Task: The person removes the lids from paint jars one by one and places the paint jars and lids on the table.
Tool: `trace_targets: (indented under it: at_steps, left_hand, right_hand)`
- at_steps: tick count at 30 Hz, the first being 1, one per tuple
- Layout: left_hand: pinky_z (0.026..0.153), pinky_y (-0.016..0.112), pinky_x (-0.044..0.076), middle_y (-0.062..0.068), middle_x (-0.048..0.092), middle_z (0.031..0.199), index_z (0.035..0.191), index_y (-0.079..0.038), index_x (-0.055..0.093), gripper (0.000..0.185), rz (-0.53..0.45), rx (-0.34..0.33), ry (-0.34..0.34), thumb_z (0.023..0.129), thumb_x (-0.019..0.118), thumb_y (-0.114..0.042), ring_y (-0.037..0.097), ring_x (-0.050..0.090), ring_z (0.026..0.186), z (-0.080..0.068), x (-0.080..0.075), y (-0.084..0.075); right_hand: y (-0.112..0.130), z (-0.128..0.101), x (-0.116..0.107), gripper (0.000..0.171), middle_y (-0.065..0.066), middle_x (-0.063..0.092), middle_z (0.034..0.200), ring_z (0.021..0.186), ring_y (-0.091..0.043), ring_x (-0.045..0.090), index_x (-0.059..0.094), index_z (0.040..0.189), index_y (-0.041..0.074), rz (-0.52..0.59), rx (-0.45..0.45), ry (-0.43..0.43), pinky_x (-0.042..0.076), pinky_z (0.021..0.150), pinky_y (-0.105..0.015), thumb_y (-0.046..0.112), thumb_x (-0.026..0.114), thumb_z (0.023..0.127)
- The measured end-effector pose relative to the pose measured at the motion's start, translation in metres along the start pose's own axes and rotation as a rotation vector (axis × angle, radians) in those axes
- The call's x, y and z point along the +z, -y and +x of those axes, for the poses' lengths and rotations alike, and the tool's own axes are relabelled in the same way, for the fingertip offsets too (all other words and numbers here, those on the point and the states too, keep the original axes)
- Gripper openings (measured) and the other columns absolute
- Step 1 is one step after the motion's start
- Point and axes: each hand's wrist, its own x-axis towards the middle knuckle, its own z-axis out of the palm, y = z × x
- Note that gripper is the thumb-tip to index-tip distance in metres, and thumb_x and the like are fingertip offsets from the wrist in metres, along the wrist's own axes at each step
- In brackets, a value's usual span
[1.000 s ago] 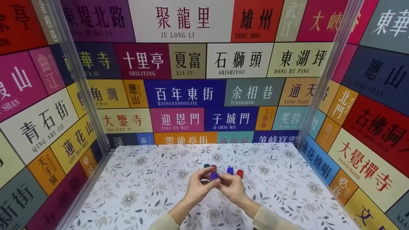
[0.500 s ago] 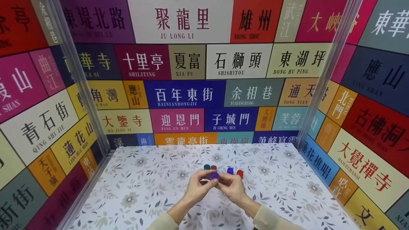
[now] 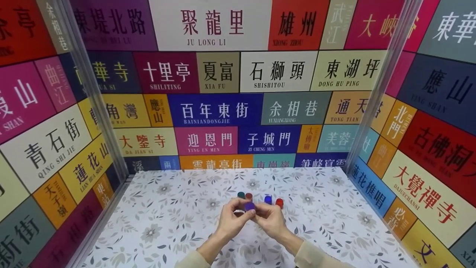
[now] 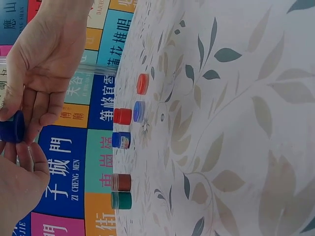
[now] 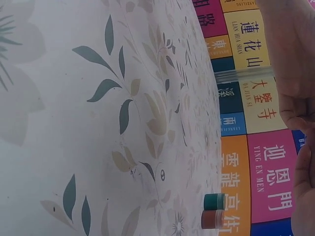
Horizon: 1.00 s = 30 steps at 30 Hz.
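A small paint jar with a purple cap point(image 3: 249, 206) is held up between both hands above the table; in the left wrist view the jar point(image 4: 12, 127) looks dark blue. My left hand point(image 3: 231, 220) pinches it with thumb and index finger. From the other side, the fingertips of my right hand point(image 3: 271, 222) grip it too, partly hidden in the head view. Beyond the hands stand a green jar point(image 3: 241, 195) and a brown jar point(image 3: 248, 196) side by side, with a blue jar point(image 3: 267, 200) and a red jar point(image 3: 279, 202) to their right.
A flat red lid-like piece point(image 4: 142, 84) and a blue one point(image 4: 139, 112) lie on the table, nearer than the red and blue jars. A white floral cloth point(image 3: 163, 223) covers the table. Walls of coloured signs point(image 3: 215, 108) enclose its back and sides.
The left index finger has dropped a little around the purple-capped jar, baring more of the brown jar behind. Both hands stay nearly in place, and the standing jars have not moved.
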Motion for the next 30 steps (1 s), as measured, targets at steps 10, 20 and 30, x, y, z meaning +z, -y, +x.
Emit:
trace_targets:
  at_steps: [10, 20, 30]
  left_hand:
    - [0.087, 0.024, 0.062, 0.019, 0.080, 0.105, 0.111, -0.005, 0.078, 0.027, 0.025, -0.007, -0.061, 0.090, 0.090, -0.017, 0.008, 0.071, 0.093, 0.000, 0.005, 0.000]
    - [0.085, 0.026, 0.064, 0.017, 0.079, 0.103, 0.106, -0.006, 0.076, 0.026, 0.001, 0.003, -0.101, 0.089, 0.092, -0.016, 0.009, 0.070, 0.091, -0.001, 0.010, 0.000]
    - [0.084, 0.025, 0.063, 0.014, 0.078, 0.102, 0.102, -0.007, 0.071, 0.028, 0.003, -0.009, -0.141, 0.087, 0.094, -0.015, 0.009, 0.069, 0.091, 0.000, 0.014, 0.002]
  right_hand:
    - [-0.002, -0.001, 0.003, 0.028, -0.041, 0.076, 0.107, 0.096, -0.002, 0.082, 0.076, 0.119, -0.020, 0.002, -0.033, -0.022, 0.067, 0.086, -0.022, -0.012, 0.081, 0.092]
    - [-0.002, 0.000, 0.002, 0.031, -0.041, 0.077, 0.111, 0.099, -0.003, 0.082, 0.075, 0.122, -0.020, -0.006, -0.037, -0.021, 0.067, 0.088, -0.022, -0.015, 0.078, 0.091]
    - [-0.004, 0.000, 0.006, 0.029, -0.043, 0.076, 0.110, 0.098, -0.003, 0.082, 0.075, 0.120, -0.022, 0.018, -0.001, -0.053, 0.067, 0.086, -0.022, -0.018, 0.076, 0.091]
